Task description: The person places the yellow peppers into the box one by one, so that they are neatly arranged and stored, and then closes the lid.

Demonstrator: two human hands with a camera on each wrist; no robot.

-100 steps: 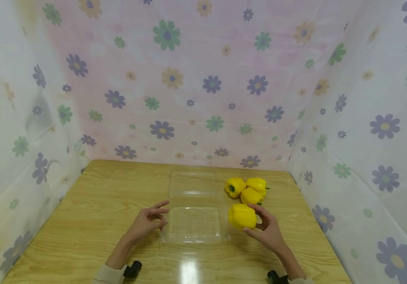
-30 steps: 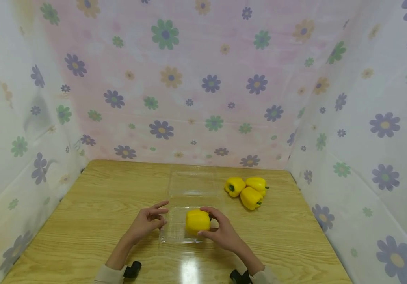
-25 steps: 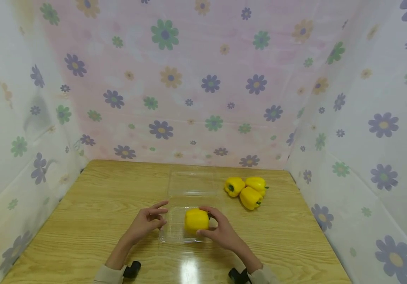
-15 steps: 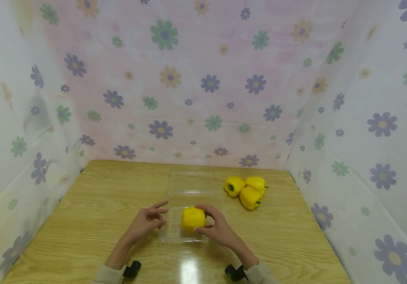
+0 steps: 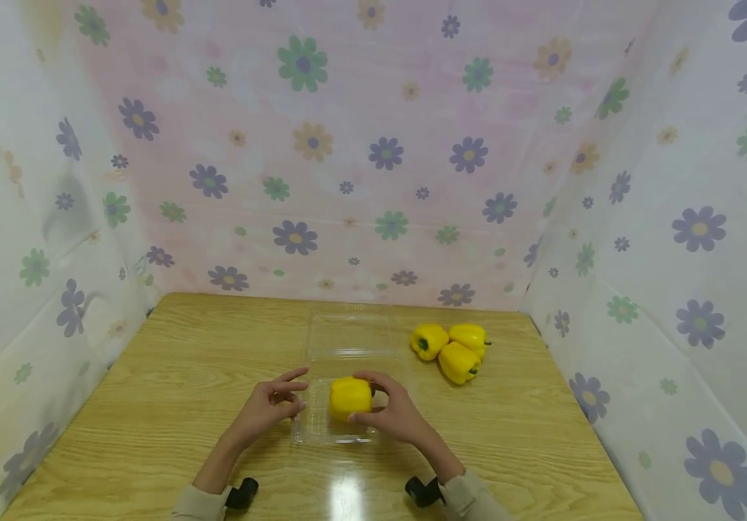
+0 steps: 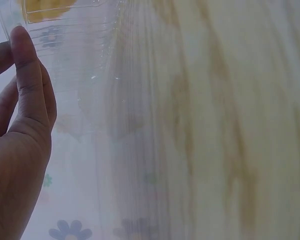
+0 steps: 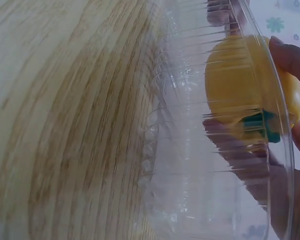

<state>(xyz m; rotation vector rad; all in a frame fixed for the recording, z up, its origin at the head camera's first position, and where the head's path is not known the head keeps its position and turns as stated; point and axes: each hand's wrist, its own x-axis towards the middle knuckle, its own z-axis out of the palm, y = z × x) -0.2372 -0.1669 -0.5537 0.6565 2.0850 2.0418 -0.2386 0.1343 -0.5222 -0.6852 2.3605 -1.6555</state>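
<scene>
A clear plastic clamshell container (image 5: 317, 427) lies unfolded on the table, its lid half (image 5: 350, 334) toward the back. My left hand (image 5: 267, 405) pinches the left rim of its near half between thumb and index finger; the other fingers stick out. In the left wrist view the thumb (image 6: 26, 70) lies against the rim. A yellow bell pepper (image 5: 350, 399) is held by my right hand (image 5: 395, 412), thumb in front and fingers behind, over the near half. Through the container wall in the right wrist view, the pepper (image 7: 230, 80) shows its green stem (image 7: 260, 125) toward my palm.
Three more yellow bell peppers (image 5: 458, 362) sit in a cluster on the wooden table (image 5: 204, 347), right of the lid half. Floral cloth (image 5: 347, 145) walls off the back and both sides. Each wrist wears a small black camera (image 5: 241, 495).
My right hand has carried the pepper from beside the cluster leftward over the container's near half, and lately a little farther left and back. My left hand stays at the rim.
</scene>
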